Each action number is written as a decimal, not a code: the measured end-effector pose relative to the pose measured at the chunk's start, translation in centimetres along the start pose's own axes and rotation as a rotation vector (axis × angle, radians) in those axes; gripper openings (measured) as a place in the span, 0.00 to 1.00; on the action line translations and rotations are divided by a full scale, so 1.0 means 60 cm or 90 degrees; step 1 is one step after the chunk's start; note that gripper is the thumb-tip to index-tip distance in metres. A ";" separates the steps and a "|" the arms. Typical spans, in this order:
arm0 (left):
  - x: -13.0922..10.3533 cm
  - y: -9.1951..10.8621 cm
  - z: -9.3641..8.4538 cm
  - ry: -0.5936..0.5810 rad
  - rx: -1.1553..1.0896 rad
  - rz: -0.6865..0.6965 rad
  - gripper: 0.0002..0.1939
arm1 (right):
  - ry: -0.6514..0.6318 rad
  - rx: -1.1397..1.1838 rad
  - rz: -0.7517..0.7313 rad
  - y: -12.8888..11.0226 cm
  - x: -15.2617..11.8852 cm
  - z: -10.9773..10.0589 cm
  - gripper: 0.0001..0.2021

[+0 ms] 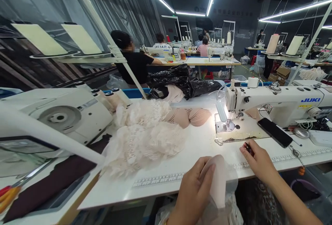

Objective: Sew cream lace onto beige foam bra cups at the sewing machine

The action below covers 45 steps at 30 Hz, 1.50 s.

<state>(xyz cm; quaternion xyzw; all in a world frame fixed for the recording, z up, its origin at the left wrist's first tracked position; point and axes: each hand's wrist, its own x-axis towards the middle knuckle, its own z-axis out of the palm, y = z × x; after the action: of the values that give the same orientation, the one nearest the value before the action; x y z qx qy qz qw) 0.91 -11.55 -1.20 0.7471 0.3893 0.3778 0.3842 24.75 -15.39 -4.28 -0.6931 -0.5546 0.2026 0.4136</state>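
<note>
My left hand (193, 192) is closed on a pale beige piece of fabric (219, 180), pinched between thumb and fingers at the table's front edge. Thin sheer material hangs from it on the right side. My right hand (259, 161) is curled round a small dark tool (249, 148), mostly hidden by the fingers, just above the ruler strip (240, 166). Beyond that hand stands a white sewing machine (269, 97) with its lamp lit over the needle plate (225, 126). Pleated beige cups (199, 116) lie left of the needle.
Cream ruffled lace (145, 142) is heaped on the white table (119, 190). A black phone (275, 132) rests by the machine. Behind are a black plastic bag (186, 79) and a person in black (135, 65). Orange-handled scissors (11, 197) lie far left, near thread cones (38, 39).
</note>
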 end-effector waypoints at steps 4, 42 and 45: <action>0.003 0.022 -0.006 -0.010 -0.102 -0.130 0.15 | 0.128 -0.253 -0.176 0.009 0.004 -0.018 0.15; -0.017 0.012 -0.002 -0.052 -0.235 -0.187 0.19 | -0.247 0.343 0.002 -0.096 -0.049 0.018 0.17; -0.020 0.007 -0.001 -0.073 -0.240 -0.175 0.19 | -0.169 0.249 -0.064 -0.090 -0.059 0.041 0.15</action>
<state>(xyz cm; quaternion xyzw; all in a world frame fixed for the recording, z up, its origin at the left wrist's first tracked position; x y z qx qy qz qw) 0.50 -12.79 -1.12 0.6225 0.3874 0.3448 0.5861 18.64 -17.60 -2.01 -0.5388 -0.5878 0.3747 0.4731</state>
